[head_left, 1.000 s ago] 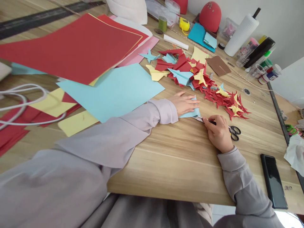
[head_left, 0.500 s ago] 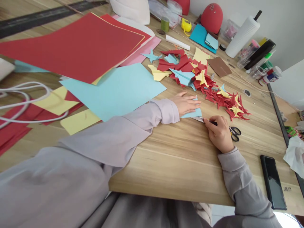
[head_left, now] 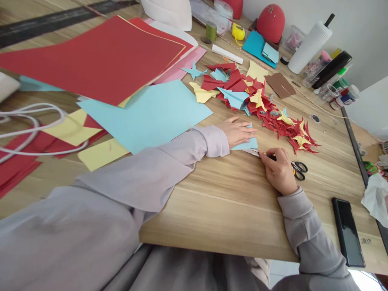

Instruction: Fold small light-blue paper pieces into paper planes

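Note:
My left hand (head_left: 238, 132) lies flat with fingers stretched out, pressing a small light-blue piece of paper (head_left: 250, 143) onto the wooden table. My right hand (head_left: 280, 169) is closed round a craft knife (head_left: 270, 156) with a dark handle. Its metal blade points left and lies along the near edge of the blue piece, partly beneath or against it; I cannot tell which. Black-handled scissors (head_left: 300, 169) with a bit of yellow rest just right of my right hand, partly hidden by it. Beyond both hands spreads a heap of folded red, yellow and blue paper shapes (head_left: 266, 115).
Large red sheets (head_left: 100, 60) and a light-blue sheet (head_left: 145, 115) cover the left side. A white cable (head_left: 45, 107) loops over yellow and red pieces. A phone (head_left: 348, 232) lies at right. A white bottle (head_left: 309, 44), small jars and a yellow tape measure (head_left: 238, 32) stand behind.
The craft knife in my right hand has slid slightly left along the edge of the blue paper. My left hand and the scissors have stayed in place.

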`<act>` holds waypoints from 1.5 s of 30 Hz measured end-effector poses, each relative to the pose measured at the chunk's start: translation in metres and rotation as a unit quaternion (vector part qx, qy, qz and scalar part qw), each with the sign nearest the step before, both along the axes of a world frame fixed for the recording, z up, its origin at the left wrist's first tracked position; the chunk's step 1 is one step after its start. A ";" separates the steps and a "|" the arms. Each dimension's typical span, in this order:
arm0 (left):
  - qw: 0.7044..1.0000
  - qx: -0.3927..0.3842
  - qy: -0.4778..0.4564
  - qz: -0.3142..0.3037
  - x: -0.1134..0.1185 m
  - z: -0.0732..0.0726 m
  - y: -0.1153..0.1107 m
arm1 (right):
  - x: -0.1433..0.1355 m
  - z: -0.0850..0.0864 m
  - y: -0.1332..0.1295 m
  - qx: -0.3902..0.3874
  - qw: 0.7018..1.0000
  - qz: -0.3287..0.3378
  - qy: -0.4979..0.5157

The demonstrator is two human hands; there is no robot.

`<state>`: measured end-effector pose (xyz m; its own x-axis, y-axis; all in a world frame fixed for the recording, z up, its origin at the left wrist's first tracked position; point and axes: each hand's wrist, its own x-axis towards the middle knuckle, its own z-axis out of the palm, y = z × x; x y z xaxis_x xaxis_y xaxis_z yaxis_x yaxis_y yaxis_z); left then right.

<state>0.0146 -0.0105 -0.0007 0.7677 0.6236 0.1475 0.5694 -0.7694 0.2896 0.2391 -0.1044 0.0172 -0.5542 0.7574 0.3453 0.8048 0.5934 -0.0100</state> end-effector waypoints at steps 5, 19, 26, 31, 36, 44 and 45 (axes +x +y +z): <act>1.000 0.000 0.001 0.002 0.001 -0.001 0.001 | -0.005 0.000 0.001 -0.001 1.000 0.005 -0.002; 1.000 0.005 0.015 0.007 0.002 0.004 -0.002 | -0.010 0.002 0.000 -0.001 1.000 0.016 -0.004; 1.000 -0.001 0.011 0.005 0.001 0.008 -0.004 | -0.019 0.002 0.000 -0.002 1.000 0.025 -0.002; 1.000 -0.001 0.009 0.002 0.001 0.006 -0.003 | -0.023 0.003 0.000 -0.002 1.000 0.029 -0.001; 1.000 -0.003 -0.005 -0.002 0.000 0.004 -0.002 | -0.026 0.003 0.001 -0.008 0.999 0.030 -0.009; 1.000 -0.012 0.009 0.005 0.000 0.008 -0.004 | -0.029 0.003 0.001 -0.014 0.999 0.033 -0.011; 1.000 -0.013 0.010 0.006 0.001 0.008 -0.004 | -0.029 0.003 0.001 -0.016 0.999 0.033 -0.010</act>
<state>0.0153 -0.0146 0.0071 0.7625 0.6366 0.1159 0.5847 -0.7546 0.2980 0.2099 -0.1029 0.0200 -0.6101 0.7291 0.3101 0.7641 0.6450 -0.0131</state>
